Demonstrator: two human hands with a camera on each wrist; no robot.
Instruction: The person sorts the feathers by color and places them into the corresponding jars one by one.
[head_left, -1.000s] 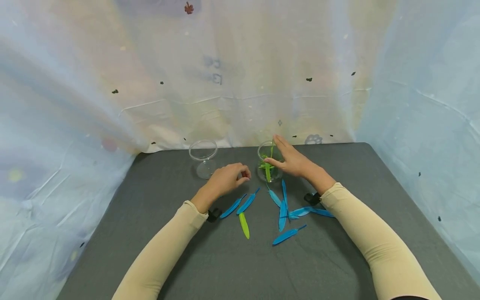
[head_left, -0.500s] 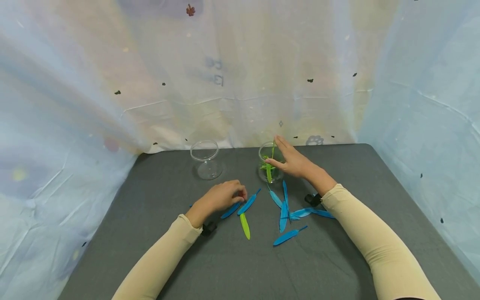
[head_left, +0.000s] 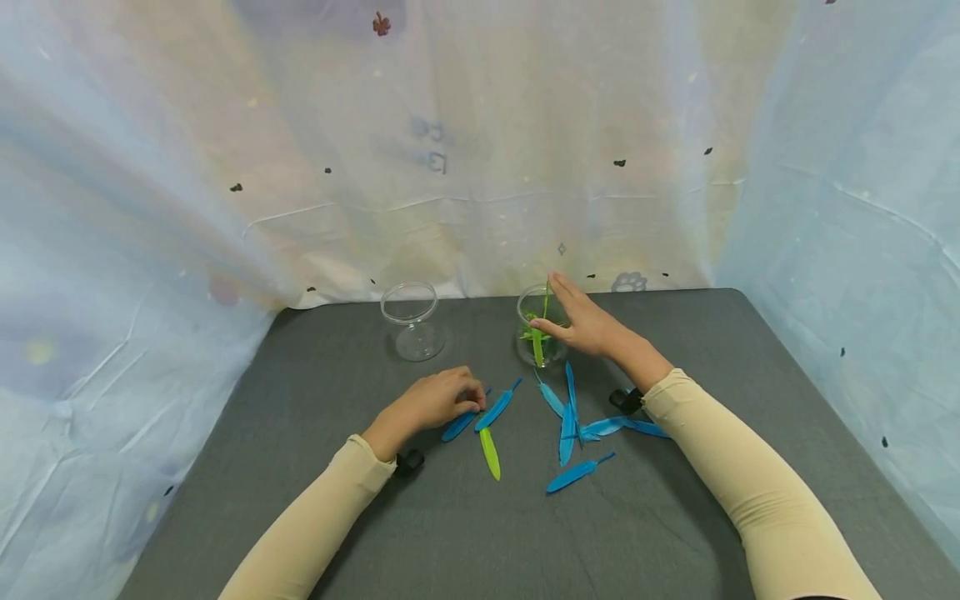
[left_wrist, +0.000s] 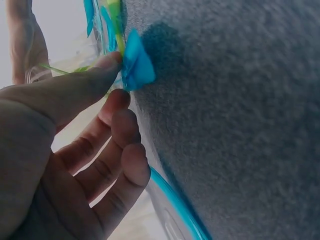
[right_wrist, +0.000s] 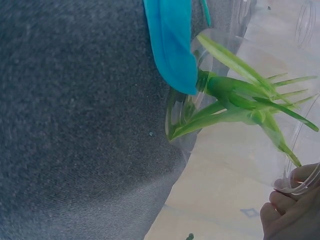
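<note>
My left hand [head_left: 437, 400] is low over the table, thumb and fingertips at the stem of a green feather [head_left: 490, 457]. In the left wrist view the thumb [left_wrist: 95, 75] presses on this green stem beside a blue feather [left_wrist: 139, 65]; the index fingertip is partly hidden behind. The feather's vane still lies on the table. My right hand [head_left: 596, 327] holds a clear jar [head_left: 557, 357] by its rim, and the right wrist view shows fingers [right_wrist: 285, 202] at that rim. Inside the jar stand several green feathers [right_wrist: 240, 97].
To the left stands a second clear jar [head_left: 420, 340] with nothing visible inside. Several blue feathers [head_left: 566, 433] lie scattered below the right jar, one blue feather [head_left: 573, 476] nearer the front. A patterned curtain [head_left: 487, 167] hangs behind the grey table [head_left: 450, 533].
My left hand has come down and to the left, from beside the right jar to the green feather's stem. My right hand has stayed at the jar.
</note>
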